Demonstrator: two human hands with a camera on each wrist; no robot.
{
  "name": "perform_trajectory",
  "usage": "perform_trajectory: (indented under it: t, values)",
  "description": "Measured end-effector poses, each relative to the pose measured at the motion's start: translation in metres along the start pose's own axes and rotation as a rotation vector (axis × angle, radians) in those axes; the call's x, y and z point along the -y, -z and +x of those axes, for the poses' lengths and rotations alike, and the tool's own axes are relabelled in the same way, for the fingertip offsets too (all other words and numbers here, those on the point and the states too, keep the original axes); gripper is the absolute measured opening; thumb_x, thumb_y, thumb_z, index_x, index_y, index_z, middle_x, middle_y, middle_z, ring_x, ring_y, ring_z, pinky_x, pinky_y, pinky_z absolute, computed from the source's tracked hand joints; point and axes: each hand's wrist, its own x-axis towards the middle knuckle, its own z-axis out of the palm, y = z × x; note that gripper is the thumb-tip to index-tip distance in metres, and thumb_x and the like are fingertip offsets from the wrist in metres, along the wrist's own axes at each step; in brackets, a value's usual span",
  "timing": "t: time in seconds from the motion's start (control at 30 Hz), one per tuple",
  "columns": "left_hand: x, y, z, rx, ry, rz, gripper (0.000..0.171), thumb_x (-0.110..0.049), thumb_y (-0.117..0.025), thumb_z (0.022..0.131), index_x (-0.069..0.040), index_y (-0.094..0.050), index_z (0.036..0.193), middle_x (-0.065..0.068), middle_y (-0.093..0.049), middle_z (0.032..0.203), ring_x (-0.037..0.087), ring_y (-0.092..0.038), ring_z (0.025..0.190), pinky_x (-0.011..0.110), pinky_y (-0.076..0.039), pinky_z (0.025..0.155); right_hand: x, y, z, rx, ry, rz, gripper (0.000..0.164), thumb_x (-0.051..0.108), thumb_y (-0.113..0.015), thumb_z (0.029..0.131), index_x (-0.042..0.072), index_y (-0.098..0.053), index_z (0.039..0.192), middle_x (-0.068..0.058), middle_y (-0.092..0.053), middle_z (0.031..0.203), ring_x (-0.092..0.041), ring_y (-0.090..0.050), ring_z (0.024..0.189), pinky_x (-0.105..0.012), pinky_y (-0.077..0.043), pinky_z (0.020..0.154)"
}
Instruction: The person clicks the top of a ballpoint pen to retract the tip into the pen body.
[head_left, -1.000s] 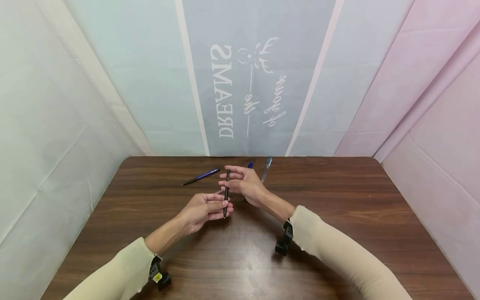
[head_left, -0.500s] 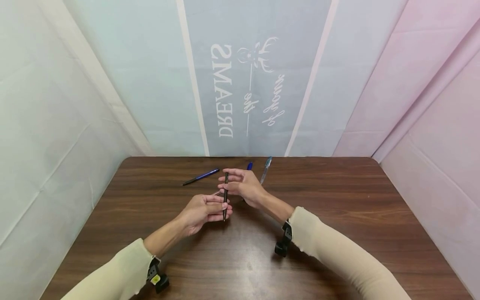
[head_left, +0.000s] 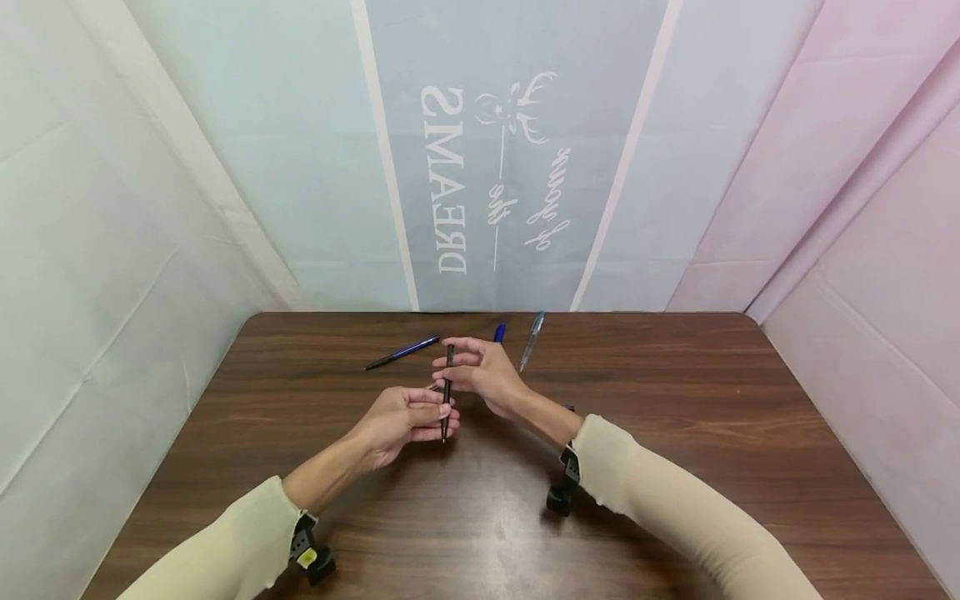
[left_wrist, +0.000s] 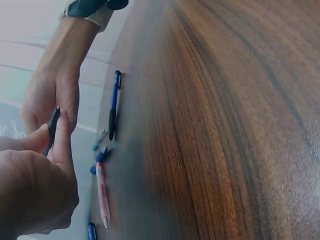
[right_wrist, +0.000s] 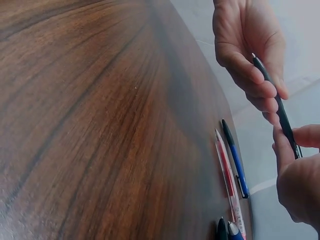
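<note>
A black pen is held above the table between both hands, its tip toward me. My left hand pinches its lower part with thumb and fingers. My right hand pinches the upper end, with the other fingers spread beyond it. In the right wrist view the black pen runs slantwise from the left hand to the right hand. Below the hands lies a clear pen with red ink, mostly hidden in the head view.
On the brown table a blue pen with a black grip lies at back left. A clear pen with a light blue cap lies at back right, beside a dark blue pen end. Cloth walls stand around the table.
Both hands have shifted slightly left with the black pen, and its tip has come a little nearer to me. A dark end now shows beside my right wrist. The lying pens stay put.
</note>
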Motion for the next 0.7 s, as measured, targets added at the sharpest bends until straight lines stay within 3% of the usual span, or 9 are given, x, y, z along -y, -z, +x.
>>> perform_trajectory:
  t: [0.23,0.53,0.7]
  values:
    - [-0.006,0.0008,-0.0006,-0.003,0.003,0.012,0.035,0.002,-0.063,0.104,0.021,-0.056,0.132,0.023,-0.077,0.112,0.022,-0.078,0.096,0.037,-0.064,0.09,0.0009,-0.0023,0.0016,-0.019,0.017,-0.019,0.058,-0.013,-0.067,0.096,-0.007,-0.048,0.151,-0.038,-0.064,0.131,-0.025,-0.078,0.099,-0.042,-0.062,0.095]
    - [-0.0078,0.0044,-0.0014,0.017,0.026,0.014,0.035,0.0,-0.063,0.105,0.02,-0.056,0.133,0.021,-0.077,0.112,0.021,-0.078,0.098,0.037,-0.063,0.092,0.0026,-0.0019,0.0036,0.006,-0.009,-0.014,0.062,-0.015,-0.064,0.098,-0.011,-0.04,0.154,-0.04,-0.061,0.134,-0.024,-0.077,0.1,-0.04,-0.062,0.094]
    - [-0.006,0.0064,-0.0018,-0.003,0.013,0.017,0.035,0.001,-0.062,0.105,0.02,-0.056,0.133,0.023,-0.077,0.113,0.021,-0.078,0.098,0.037,-0.063,0.091,0.0,-0.0018,0.0063,0.026,-0.015,-0.007,0.07,-0.011,-0.066,0.098,-0.006,-0.035,0.16,-0.039,-0.061,0.135,-0.021,-0.077,0.099,-0.039,-0.062,0.095]
